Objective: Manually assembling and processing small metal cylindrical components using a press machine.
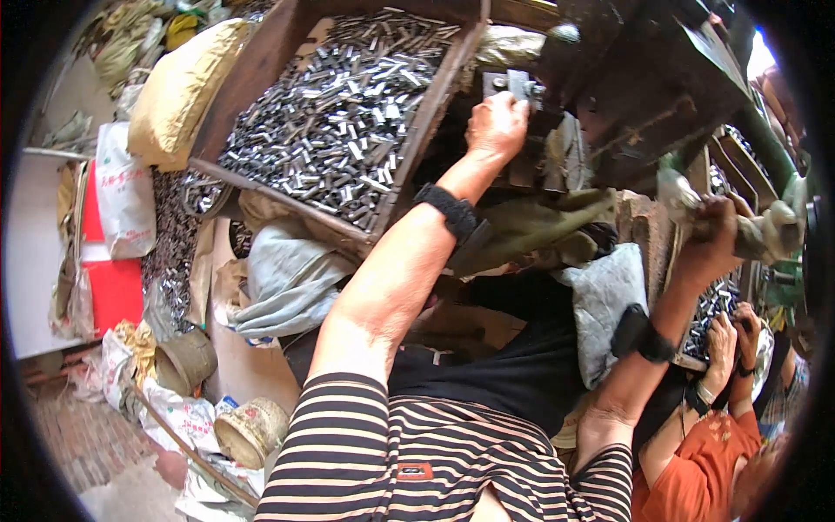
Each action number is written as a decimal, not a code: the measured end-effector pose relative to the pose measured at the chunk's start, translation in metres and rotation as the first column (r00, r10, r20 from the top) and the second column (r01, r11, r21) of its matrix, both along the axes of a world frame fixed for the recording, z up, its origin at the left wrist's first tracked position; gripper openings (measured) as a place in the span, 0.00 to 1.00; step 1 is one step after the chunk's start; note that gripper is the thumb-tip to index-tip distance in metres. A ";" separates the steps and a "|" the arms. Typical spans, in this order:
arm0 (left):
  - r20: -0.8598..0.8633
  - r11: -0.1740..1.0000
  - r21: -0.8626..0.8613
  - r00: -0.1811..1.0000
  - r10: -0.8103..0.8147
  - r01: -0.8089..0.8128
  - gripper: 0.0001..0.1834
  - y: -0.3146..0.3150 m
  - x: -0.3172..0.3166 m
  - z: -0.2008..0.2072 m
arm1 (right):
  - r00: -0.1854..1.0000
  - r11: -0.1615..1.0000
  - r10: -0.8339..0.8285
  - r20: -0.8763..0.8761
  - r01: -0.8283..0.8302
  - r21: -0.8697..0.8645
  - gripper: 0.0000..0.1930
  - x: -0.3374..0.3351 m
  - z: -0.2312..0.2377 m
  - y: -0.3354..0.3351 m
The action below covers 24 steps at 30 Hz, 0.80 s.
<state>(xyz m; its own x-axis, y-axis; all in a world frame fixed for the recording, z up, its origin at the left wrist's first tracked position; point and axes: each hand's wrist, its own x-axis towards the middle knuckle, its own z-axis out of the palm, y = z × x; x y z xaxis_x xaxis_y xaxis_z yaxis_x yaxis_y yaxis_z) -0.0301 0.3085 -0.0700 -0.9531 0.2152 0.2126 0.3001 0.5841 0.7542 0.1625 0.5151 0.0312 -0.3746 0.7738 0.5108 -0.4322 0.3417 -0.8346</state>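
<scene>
My left hand (pixel 497 126) reaches up past the tray's right side to a small metal fixture (pixel 519 85) on a dark machine (pixel 622 104). Its fingers are pinched together at the fixture; any piece between them is hidden. Out to the right, my right hand (pixel 709 237) is closed round a handle wrapped in pale cloth (pixel 765 233), beside a green machine part. Left of my left forearm stands a brown, high-sided tray (pixel 300 213) heaped with short, shiny metal pins (pixel 335 122).
A stuffed yellowish sack (pixel 184 91) leans against the tray's left side. Grey cloth (pixel 287 283) hangs below it, near old buckets (pixel 252 431) and plastic bags. A grey cushion (pixel 609 309) lies by my right forearm. At lower right, a co-worker in orange (pixel 704 465) handles metal pieces.
</scene>
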 end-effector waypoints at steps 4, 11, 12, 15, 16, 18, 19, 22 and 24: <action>0.269 0.998 0.004 0.961 -0.064 0.065 0.19 -0.024 -0.006 0.020 | 0.974 0.984 0.163 0.155 -0.172 0.045 0.09 0.021 0.031 0.005; 0.053 0.959 -0.010 0.958 -0.282 0.283 0.19 -0.128 0.026 0.071 | 0.832 0.807 -0.313 0.459 -0.021 0.590 0.21 0.066 0.017 0.037; 0.120 0.946 -0.019 0.940 -0.319 0.323 0.14 -0.155 0.024 0.079 | 0.744 0.444 -0.579 0.334 -0.056 0.894 0.22 0.071 0.011 0.035; 0.078 0.972 -0.219 0.995 -0.065 0.081 0.14 -0.253 0.021 0.091 | 0.936 0.995 -0.094 0.340 0.074 0.073 0.12 0.052 -0.001 -0.020; 0.039 0.954 -0.298 0.999 -0.006 0.018 0.13 -0.274 0.018 0.093 | 0.935 0.994 -0.094 0.342 0.071 0.079 0.12 0.057 -0.005 -0.023; 0.001 0.899 -0.429 0.995 0.096 -0.086 0.11 -0.301 0.011 0.091 | 0.858 0.985 0.137 0.495 -0.066 -0.158 0.09 0.072 -0.015 -0.026; -0.021 0.878 -0.466 0.993 0.116 -0.112 0.11 -0.307 0.007 0.087 | 0.859 0.986 0.134 0.495 -0.066 -0.153 0.09 0.078 -0.017 -0.029; -0.086 0.798 -0.590 0.992 0.090 -0.124 0.12 -0.305 -0.003 0.068 | 0.717 0.931 0.366 0.594 -0.267 -0.251 0.07 0.075 -0.005 -0.060; -0.103 0.751 -0.642 0.988 0.119 -0.157 0.12 -0.305 -0.002 0.062 | 0.690 0.919 0.391 0.609 -0.326 -0.222 0.06 0.054 0.012 -0.087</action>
<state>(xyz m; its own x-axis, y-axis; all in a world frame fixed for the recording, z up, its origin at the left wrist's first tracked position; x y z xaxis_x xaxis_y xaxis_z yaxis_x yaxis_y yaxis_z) -0.0319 0.0039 -0.0080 -0.9749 0.1864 0.1215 0.2052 0.9643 0.1675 0.2169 0.4277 0.0429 -0.8407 0.5415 -0.0108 0.1304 0.1830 -0.9744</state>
